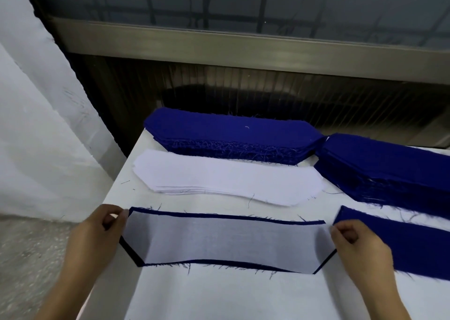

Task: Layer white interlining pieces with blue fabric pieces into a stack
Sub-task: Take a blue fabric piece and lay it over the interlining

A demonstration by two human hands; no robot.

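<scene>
A white interlining piece [226, 241] lies over a blue fabric piece [219, 215] on the white table [219, 295], with blue edges showing all round it. My left hand [102, 232] pinches the white piece's left end. My right hand [358, 241] pinches its right end. Behind them lies a stack of white interlining pieces [226, 181]. A thick stack of blue fabric pieces [226, 134] sits at the back of the table.
A second blue stack [389, 168] lies at the right, and a single blue piece [414, 241] lies just right of my right hand. The table's left edge drops to a grey floor [29, 258]. A window and metal sill [243, 51] stand behind.
</scene>
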